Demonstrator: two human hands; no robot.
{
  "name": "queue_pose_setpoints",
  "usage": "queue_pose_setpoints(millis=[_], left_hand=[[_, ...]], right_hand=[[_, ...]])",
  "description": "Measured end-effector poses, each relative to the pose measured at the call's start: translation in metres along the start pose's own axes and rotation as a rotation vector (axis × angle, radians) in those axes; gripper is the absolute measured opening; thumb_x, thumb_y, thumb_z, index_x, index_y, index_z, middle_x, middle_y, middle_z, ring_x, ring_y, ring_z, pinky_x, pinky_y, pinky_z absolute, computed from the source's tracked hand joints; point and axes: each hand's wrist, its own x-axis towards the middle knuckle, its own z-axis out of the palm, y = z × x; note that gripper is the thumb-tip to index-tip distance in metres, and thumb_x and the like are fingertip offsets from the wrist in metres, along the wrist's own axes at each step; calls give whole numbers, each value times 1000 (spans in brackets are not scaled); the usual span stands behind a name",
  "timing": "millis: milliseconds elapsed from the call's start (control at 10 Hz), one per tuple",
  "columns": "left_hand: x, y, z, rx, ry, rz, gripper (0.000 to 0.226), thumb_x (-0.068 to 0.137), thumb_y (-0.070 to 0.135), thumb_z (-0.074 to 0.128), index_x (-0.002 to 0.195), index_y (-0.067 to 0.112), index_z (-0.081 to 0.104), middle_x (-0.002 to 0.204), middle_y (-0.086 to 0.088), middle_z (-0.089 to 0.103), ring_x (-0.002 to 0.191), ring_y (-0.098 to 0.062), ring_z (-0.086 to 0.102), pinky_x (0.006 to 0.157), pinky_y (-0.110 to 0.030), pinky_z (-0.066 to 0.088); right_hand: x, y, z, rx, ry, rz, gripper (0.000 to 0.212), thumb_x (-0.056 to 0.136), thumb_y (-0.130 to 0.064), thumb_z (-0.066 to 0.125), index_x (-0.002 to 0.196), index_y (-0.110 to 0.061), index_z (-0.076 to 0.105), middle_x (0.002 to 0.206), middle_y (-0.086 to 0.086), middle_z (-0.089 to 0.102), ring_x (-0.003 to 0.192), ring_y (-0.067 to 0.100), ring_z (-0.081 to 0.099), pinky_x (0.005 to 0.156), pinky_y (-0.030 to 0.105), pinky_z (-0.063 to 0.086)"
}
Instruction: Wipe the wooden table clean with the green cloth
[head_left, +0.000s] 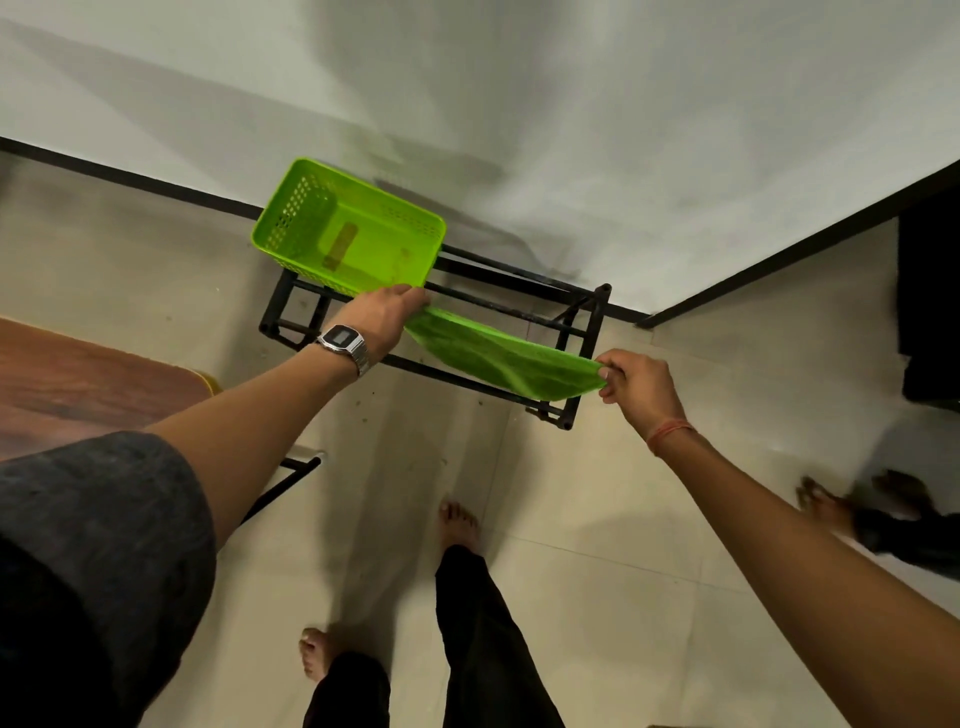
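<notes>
Holding the green cloth stretched above the black rack, my left hand and right hand each pinch one end. I judge keeping it taut helps before carrying it to the wooden table, left of the rack.

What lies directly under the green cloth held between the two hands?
Under the green cloth stand the black rack rails, with beige floor below. The rail sections it covers cannot be seen.

It looked like a plain home room: beige tiled floor, bare white walls, low black metal rack, bare feet.
</notes>
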Motion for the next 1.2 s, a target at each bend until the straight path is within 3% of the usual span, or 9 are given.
queue_pose_setpoints(millis=[200, 300, 400, 500, 800, 1000, 1100, 1200], left_hand=[[-7, -13, 39, 9, -69, 1, 43, 89, -6, 42, 128, 10, 53, 123, -20, 55, 92, -41, 61, 68, -38, 43], [-26, -16, 63, 40, -81, 51, 36, 90, -4, 45, 123, 7, 56, 120, -20, 56, 86, -40, 61, 63, -36, 36], [-49, -22, 92, 71, -121, 143, 33, 93, 0, 46, 123, 7, 57, 118, -18, 57, 94, -36, 60, 69, -38, 43], [-66, -27, 115, 110, -233, 134, 37, 96, 4, 42, 130, 13, 54, 130, -10, 53, 111, -30, 54, 88, -40, 46], [-86, -36, 143, 167, -279, 101, 33, 93, 4, 49, 122, 12, 60, 127, -9, 52, 110, -28, 52, 81, -38, 53], [-82, -35, 156, 223, -328, 106, 32, 95, 6, 46, 123, 13, 59, 127, -8, 50, 113, -25, 50, 88, -35, 51], [-84, -35, 166, 292, -399, 66, 33, 97, 8, 43, 125, 16, 58, 127, -5, 50, 113, -22, 51, 90, -34, 51], [-86, -37, 176, 382, -503, 10, 35, 97, 9, 41, 127, 18, 57, 132, -4, 50, 115, -25, 52, 90, -38, 52]], right_hand=[[-4, 17, 22, -135, -77, -52, 21, 92, -1, 51, 94, -5, 71, 83, 14, 68, 78, 29, 65, 73, 36, 54], [-15, 33, 40, -283, -238, -87, 20, 92, -5, 54, 98, -6, 73, 95, 14, 72, 89, 32, 66, 79, 36, 52], [-29, 47, 64, -395, -422, -32, 23, 94, -16, 55, 107, -9, 72, 107, 16, 70, 99, 35, 64, 82, 36, 49], [-39, 55, 86, -420, -493, 16, 24, 94, -23, 55, 108, -12, 72, 109, 16, 70, 100, 35, 64, 81, 35, 48], [-49, 65, 116, -448, -434, 67, 25, 98, -20, 49, 107, -7, 70, 106, 15, 66, 97, 35, 62, 77, 36, 45], [-47, 67, 126, -476, -447, 84, 27, 99, -20, 49, 110, -6, 69, 110, 15, 66, 100, 34, 62, 80, 35, 45], [-49, 71, 134, -493, -509, 100, 26, 96, -14, 50, 114, -9, 69, 117, 15, 66, 106, 34, 61, 85, 34, 47], [-52, 75, 140, -481, -624, 105, 39, 93, -14, 57, 132, -13, 58, 139, 9, 55, 124, 28, 54, 102, 31, 42]])
